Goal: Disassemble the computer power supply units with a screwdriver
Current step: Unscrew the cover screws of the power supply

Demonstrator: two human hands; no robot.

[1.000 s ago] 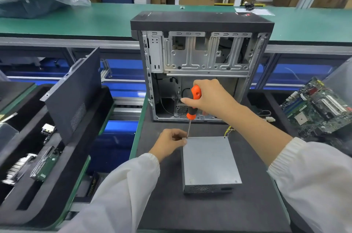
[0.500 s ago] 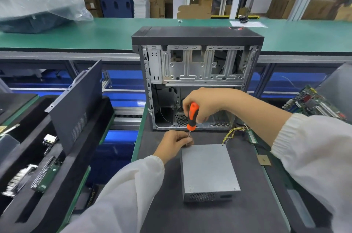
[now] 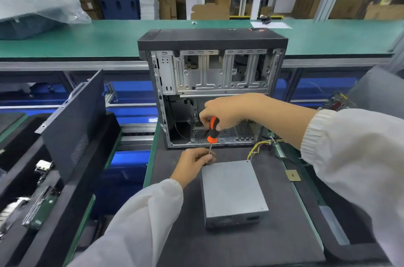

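Observation:
A grey metal power supply unit (image 3: 231,190) lies flat on the dark mat (image 3: 240,245), with yellow wires (image 3: 260,146) trailing from its far right corner. My right hand (image 3: 227,111) grips the orange and black handle of a screwdriver (image 3: 212,130), held upright with its tip at the unit's far left corner. My left hand (image 3: 194,160) sits at that same corner, fingers pinching the thin shaft near the tip. The screw itself is hidden by my fingers.
An open, empty computer case (image 3: 214,83) stands just behind the unit. A removed side panel (image 3: 72,122) leans in a black bin at left with boards (image 3: 41,207) below. A small chip (image 3: 292,175) lies on the mat at right. A green conveyor (image 3: 87,41) runs behind.
My right hand has dropped lower over the screwdriver handle and turned, my arm swinging more level. The view has tilted up slightly. My left hand stays at the unit's corner.

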